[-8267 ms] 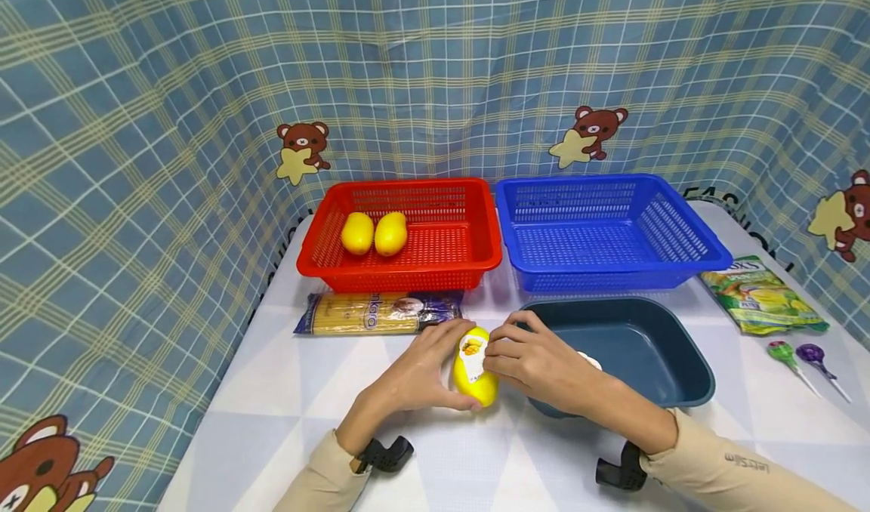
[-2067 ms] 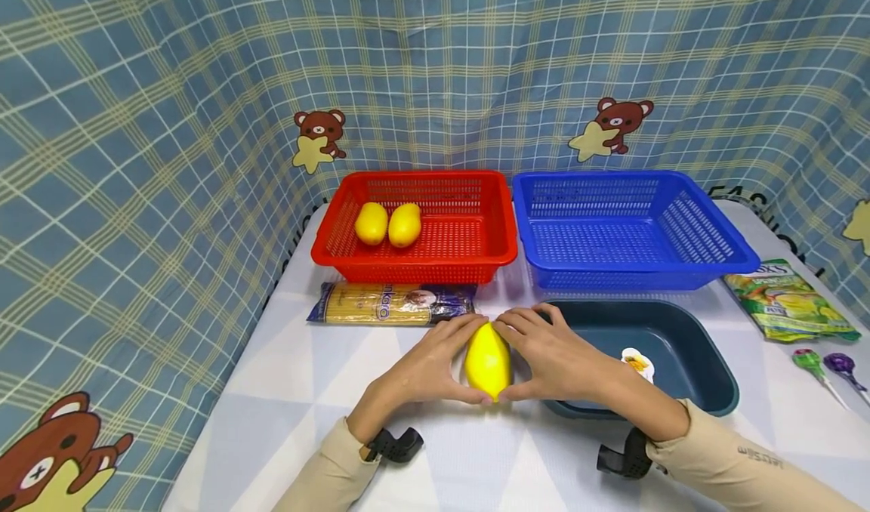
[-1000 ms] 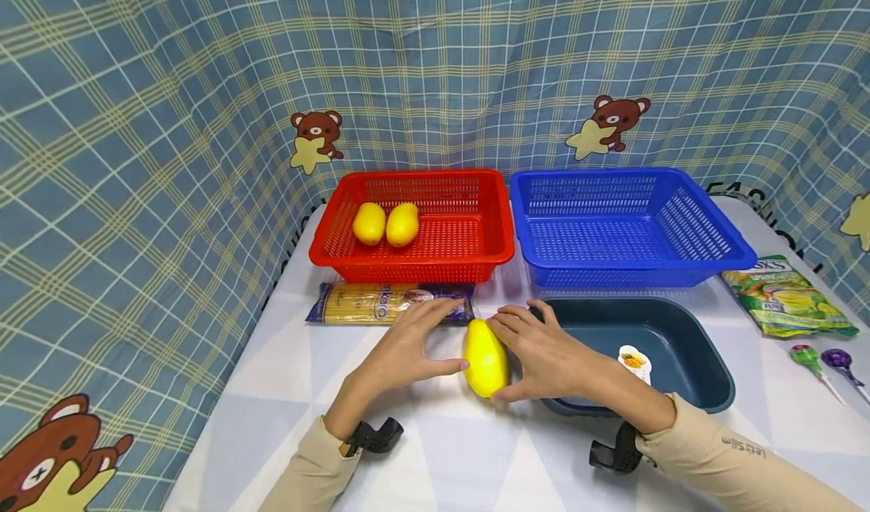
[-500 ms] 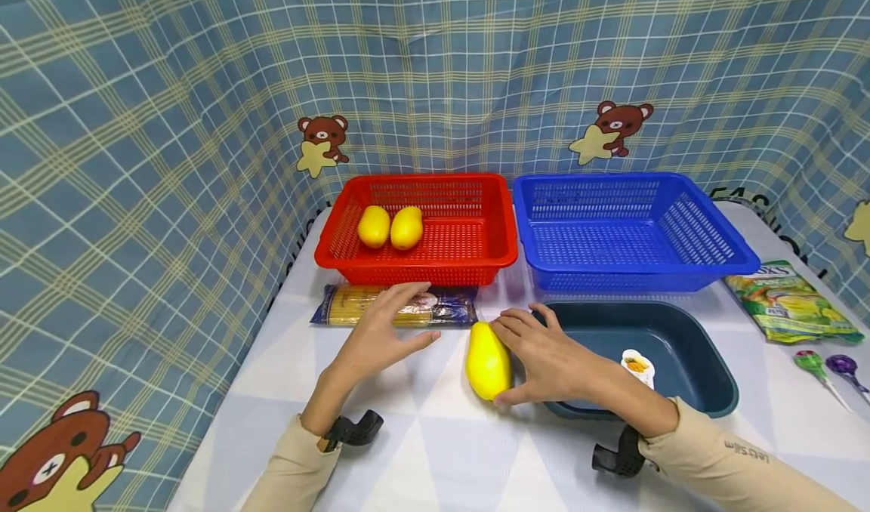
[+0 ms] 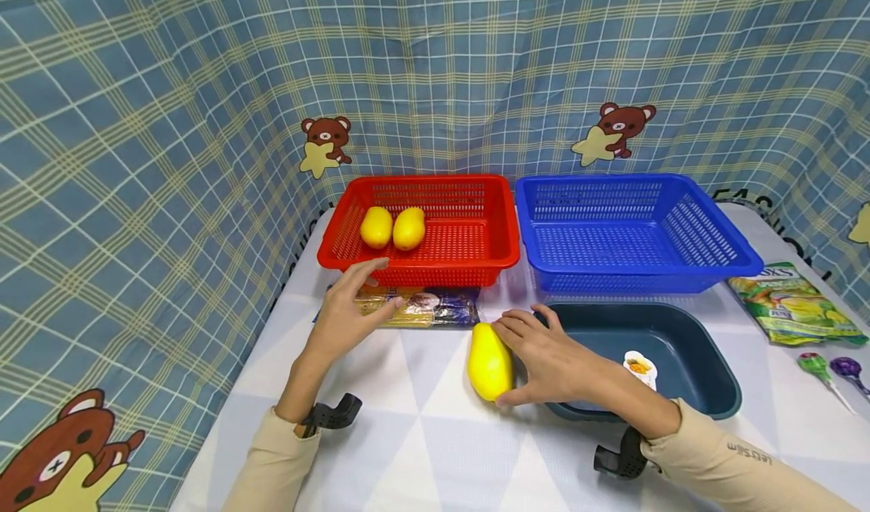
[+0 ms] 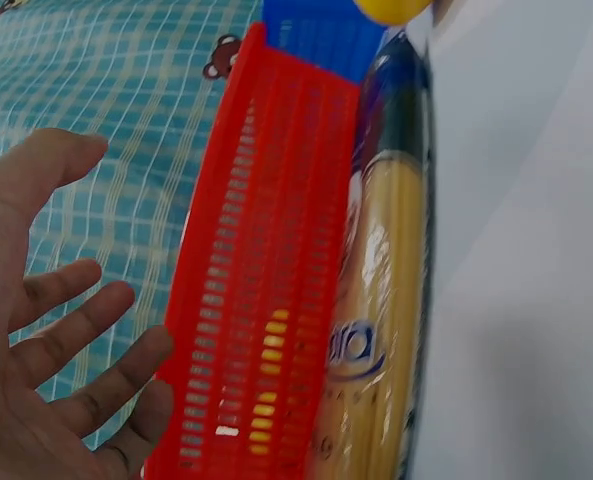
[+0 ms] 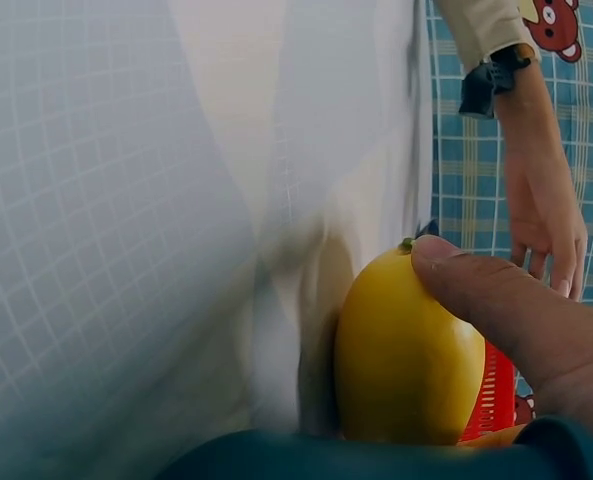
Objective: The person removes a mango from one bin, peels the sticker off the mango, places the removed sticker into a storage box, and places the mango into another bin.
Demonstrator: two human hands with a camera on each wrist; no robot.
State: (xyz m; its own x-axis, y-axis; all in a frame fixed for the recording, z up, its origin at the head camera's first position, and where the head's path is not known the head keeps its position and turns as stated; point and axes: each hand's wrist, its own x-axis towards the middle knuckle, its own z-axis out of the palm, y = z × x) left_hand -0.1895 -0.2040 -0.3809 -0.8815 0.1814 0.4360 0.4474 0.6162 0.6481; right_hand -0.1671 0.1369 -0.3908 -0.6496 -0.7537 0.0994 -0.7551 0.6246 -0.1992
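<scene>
My right hand (image 5: 553, 357) holds a yellow mango (image 5: 489, 362) on the white table, its thumb at the near end and fingers at the far end. In the right wrist view, the thumb presses beside the small green stem of the mango (image 7: 406, 350). My left hand (image 5: 347, 316) is off the mango, fingers spread and holding nothing. It hovers over the left part of a spaghetti pack (image 5: 435, 308), near the front of the red basket (image 5: 435, 276). Two more mangoes (image 5: 376, 228) lie inside that basket.
A blue basket (image 5: 625, 279) stands right of the red one. In front of it is a dark blue basin (image 5: 686, 331) with a white fruit sticker (image 5: 641, 368) inside. A candy bag (image 5: 795, 304) and two lollipops (image 5: 812, 362) lie at the far right.
The white label seen earlier on the mango no longer shows. My left hand has let go of the mango and moved left toward the red basket; my right hand stays on the fruit.
</scene>
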